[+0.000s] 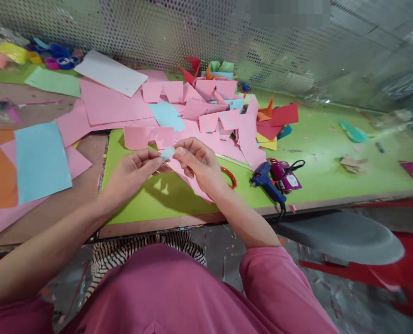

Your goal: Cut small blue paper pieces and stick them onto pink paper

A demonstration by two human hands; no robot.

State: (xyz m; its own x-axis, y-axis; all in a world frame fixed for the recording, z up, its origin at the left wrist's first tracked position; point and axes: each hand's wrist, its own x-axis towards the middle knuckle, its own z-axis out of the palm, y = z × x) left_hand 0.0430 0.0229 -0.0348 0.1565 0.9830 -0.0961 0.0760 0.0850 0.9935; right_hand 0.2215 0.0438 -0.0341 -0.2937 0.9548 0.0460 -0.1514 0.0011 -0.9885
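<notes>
Hands at the counter's (178, 204) near edge: left hand (131, 172) and right hand (199, 163) both pinch a small blue paper scrap (168, 152) in their fingers, apparently folding it. Next, finer fingertip creasing seems needed. Beyond lie a glue gun (267, 182) and dotted pink paper cutouts (209, 116).

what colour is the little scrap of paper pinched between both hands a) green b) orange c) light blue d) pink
c, the small paper piece held between the left hand and the right hand is light blue, above the green sheet.
</notes>
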